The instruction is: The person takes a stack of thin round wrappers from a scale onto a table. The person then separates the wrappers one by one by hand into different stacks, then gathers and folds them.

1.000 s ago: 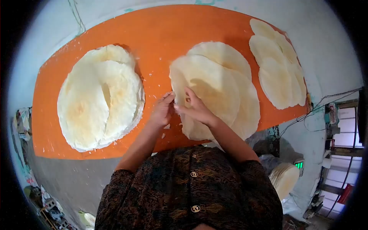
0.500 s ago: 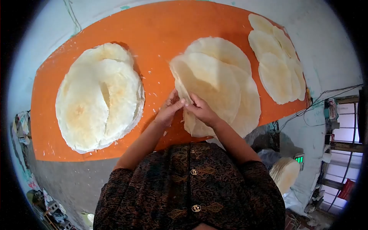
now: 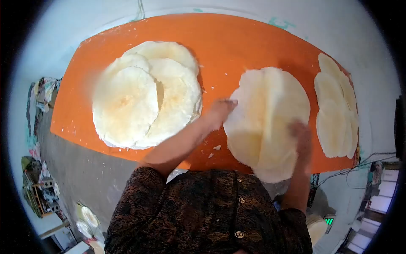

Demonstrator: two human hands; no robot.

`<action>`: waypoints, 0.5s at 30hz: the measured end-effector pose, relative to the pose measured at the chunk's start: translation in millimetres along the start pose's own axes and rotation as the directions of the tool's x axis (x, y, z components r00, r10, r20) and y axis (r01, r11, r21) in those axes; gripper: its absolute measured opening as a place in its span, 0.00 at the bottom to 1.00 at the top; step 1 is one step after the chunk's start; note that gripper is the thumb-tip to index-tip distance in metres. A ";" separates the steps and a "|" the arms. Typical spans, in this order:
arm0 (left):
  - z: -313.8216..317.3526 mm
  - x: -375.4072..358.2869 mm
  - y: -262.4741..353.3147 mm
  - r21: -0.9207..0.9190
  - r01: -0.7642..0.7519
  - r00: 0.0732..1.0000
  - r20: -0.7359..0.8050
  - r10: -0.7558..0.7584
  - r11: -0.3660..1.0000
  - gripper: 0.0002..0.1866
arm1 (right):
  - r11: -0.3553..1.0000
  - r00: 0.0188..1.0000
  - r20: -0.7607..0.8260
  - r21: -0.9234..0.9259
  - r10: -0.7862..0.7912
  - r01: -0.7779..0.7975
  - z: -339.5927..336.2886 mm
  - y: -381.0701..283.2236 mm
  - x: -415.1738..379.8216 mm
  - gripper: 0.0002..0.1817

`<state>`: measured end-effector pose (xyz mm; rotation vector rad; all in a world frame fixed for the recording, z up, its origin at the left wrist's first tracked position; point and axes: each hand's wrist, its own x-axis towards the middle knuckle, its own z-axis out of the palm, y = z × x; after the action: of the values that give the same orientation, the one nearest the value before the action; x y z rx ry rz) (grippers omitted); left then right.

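Thin, round, pale flatbreads lie in piles on an orange table. My left hand [image 3: 223,109] is at the left edge of the middle flatbread [image 3: 247,108], fingers closed on its rim. My right hand [image 3: 300,130] is over the right side of the same pile, smeared by motion, so its fingers cannot be made out. A raised ridge runs down the middle of this flatbread between my hands. Left of my left arm sits a thicker pile of flatbreads [image 3: 125,106], its top sheets overlapping.
The orange table [image 3: 237,38] has crumbs and small torn bits scattered on it. More overlapping flatbreads [image 3: 332,127] lie at its right end. A further stack [image 3: 316,228] and a green-lit display [image 3: 329,221] are low on the right. Wires hang along the right wall.
My hands were together at the middle pile's left edge; now they are apart, the right one over the pile's right side. The view has shifted, with the table appearing lower and further right.
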<state>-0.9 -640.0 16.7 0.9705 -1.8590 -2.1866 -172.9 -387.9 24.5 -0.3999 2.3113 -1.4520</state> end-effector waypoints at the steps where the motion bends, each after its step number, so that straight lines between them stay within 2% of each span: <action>1: -14.3 -3.4 16.5 0.267 -0.042 0.999 -0.020 0.049 0.963 0.11 | 0.977 0.998 -0.063 0.211 0.027 -0.013 -33.5 23.7 21.4 0.12; 2: -33.2 3.9 16.1 0.091 -0.032 0.999 -0.027 0.035 0.995 0.12 | 0.957 0.992 -0.016 0.263 -0.122 0.122 -77.6 52.3 43.2 0.15; 3: -55.5 11.2 15.1 -0.088 -0.021 0.999 -0.030 0.019 0.996 0.13 | 0.985 0.996 -0.048 0.161 0.075 -0.066 -116.7 39.3 45.3 0.13; 4: -78.4 12.2 23.1 -0.201 -0.070 0.997 -0.057 0.060 0.977 0.13 | 0.814 0.999 -0.032 0.579 -0.025 0.039 -128.5 36.7 38.5 0.16; 5: -103.9 10.3 29.3 -0.308 -0.119 0.991 -0.089 0.096 0.944 0.13 | 0.860 0.993 -0.114 0.508 0.004 0.055 -129.6 25.3 37.0 0.17; 7: -168.5 3.5 21.6 -0.535 -0.165 0.982 -0.008 0.191 0.828 0.12 | 0.932 0.957 -0.287 0.354 0.031 0.076 -128.1 5.2 38.5 0.18; 9: -207.0 -22.8 4.9 -0.588 -0.227 0.970 -0.211 0.123 0.777 0.14 | 0.944 0.976 -0.169 0.320 0.141 -0.081 -117.0 6.5 36.4 0.17; 11: -244.0 -43.3 -40.5 -0.605 -0.275 0.927 -0.372 0.040 0.747 0.14 | 0.976 0.988 -0.134 0.212 0.082 -0.053 -90.7 21.3 33.5 0.17; 15: -290.5 -51.2 -156.1 -0.678 -0.182 0.875 -0.442 -0.198 0.712 0.12 | 0.993 0.986 -0.125 -0.050 -0.113 0.108 -42.2 24.2 28.7 0.16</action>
<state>241.9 -823.9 -119.7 1.1737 -0.6751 -2.0872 -218.7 -356.5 14.4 -0.4673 2.4604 -1.5225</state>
